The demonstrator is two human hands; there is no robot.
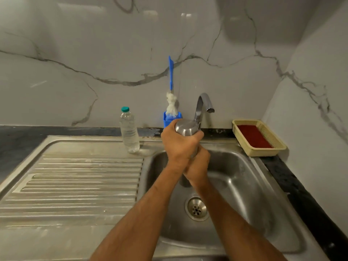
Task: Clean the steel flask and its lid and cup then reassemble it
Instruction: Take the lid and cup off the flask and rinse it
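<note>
My left hand (178,146) is on top, its fingers (199,135) curled round the upper end of the brushed steel flask (185,127). My right hand (197,166) sits just below and partly behind it, fingers wrapped round the lower body. Both grasp the flask firmly. The flask stands roughly upright above the basin of the stainless steel sink (244,178), its rounded steel cap end uppermost; most of its body is hidden by my hands.

Just behind the flask: curved chrome tap (204,104), spout turned right. I see no water at the spout.

Beside the tap on the left, a small blue plastic holder (166,120) with a bottle brush (171,76) upright in it, blue handle, white bristles, leaning against the marble-patterned wall.

Further left, a clear plastic water bottle with a teal cap (129,129) stands at the back of the ribbed draining board (84,176).

Right of the sink, on the dark stone worktop (301,194), a cream woven plastic basket (278,146) holding a dark red pad.

Round drain (196,209) in the basin floor, below my wrists.
</note>
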